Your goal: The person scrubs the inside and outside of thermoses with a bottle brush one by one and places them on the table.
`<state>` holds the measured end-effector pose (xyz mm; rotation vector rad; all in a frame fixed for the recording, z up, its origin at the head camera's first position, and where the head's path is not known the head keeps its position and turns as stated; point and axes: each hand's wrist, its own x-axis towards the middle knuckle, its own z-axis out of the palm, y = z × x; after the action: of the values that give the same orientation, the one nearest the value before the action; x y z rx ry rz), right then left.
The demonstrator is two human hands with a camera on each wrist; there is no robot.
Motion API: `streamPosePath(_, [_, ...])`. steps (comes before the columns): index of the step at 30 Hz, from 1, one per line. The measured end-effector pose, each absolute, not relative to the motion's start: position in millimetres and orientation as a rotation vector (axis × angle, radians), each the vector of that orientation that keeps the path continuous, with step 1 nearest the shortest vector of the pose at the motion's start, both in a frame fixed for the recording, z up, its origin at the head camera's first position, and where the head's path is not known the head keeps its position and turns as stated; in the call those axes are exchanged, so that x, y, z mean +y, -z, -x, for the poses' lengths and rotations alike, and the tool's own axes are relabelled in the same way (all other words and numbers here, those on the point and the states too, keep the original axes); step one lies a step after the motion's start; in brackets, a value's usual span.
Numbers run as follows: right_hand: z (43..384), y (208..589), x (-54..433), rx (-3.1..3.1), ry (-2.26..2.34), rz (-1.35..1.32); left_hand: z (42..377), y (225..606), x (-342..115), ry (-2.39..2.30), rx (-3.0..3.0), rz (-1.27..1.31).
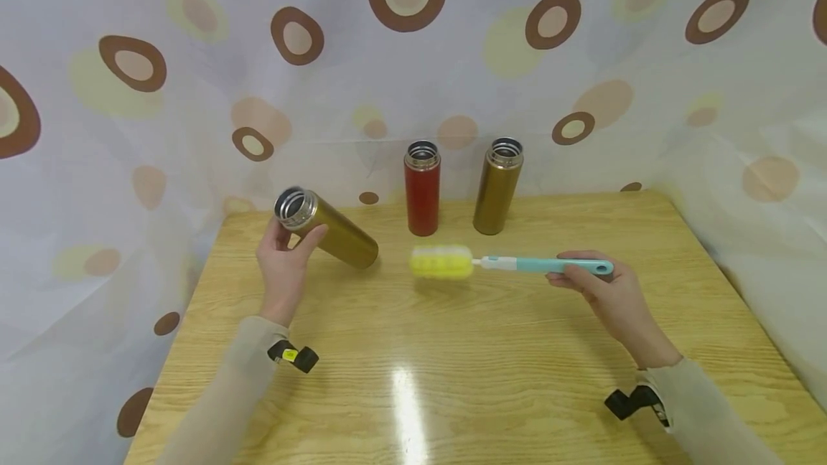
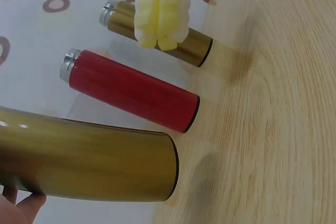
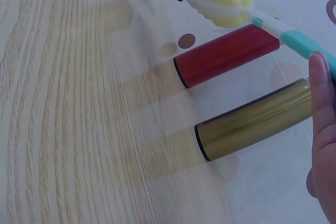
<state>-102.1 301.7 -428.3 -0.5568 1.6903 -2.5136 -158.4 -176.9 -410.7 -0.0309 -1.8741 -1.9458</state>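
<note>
My left hand (image 1: pixel 284 268) grips a gold thermos bottle (image 1: pixel 342 239) near its open steel mouth. The bottle is tilted, mouth up and to the left, and in the left wrist view its base (image 2: pixel 170 166) hangs above the table. In my right hand (image 1: pixel 610 296) is a bottle brush, pinched by its teal handle (image 1: pixel 549 265). The brush lies level in the air, its yellow sponge head (image 1: pixel 442 262) pointing left toward the held bottle, with a gap between them. The right wrist view also shows the sponge head (image 3: pixel 220 1).
A red thermos bottle (image 1: pixel 423 196) and a second gold thermos bottle (image 1: pixel 499 189) stand upright and uncapped at the back of the wooden table (image 1: pixel 491 379). Behind them hangs a white cloth (image 1: pixel 349 106) with brown circles, also covering both sides.
</note>
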Motion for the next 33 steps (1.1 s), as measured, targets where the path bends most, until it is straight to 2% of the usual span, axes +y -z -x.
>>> streamPosePath(5, [106, 429, 300, 1.586, 2.573, 0.64, 166, 413, -190, 1.907, -1.913, -0.011])
streamPosePath(20, [108, 428, 296, 1.532, 2.711, 0.525, 194, 401, -239, 1.792, -2.001, -0.149])
streamPosePath(33, [109, 430, 290, 1.481, 2.744, 0.597, 219, 405, -263, 1.773, -2.02, -0.281])
